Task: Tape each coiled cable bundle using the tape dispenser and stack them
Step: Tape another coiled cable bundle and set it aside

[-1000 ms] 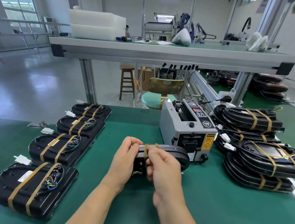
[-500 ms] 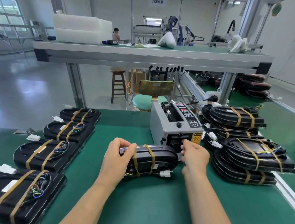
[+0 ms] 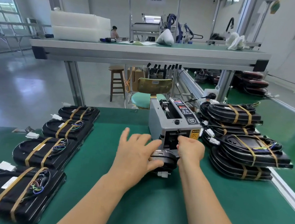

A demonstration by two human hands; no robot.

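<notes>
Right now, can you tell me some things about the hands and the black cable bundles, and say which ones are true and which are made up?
1. The right hand is at the front slot of the tape dispenser. True.
2. The left hand is lifted high above the table. False: it rests on the bundle in front of the dispenser.
3. Four taped bundles lie in a row on the left. True.
4. The table is red. False: it is green.
5. The bundles on the right are stacked. True.
</notes>
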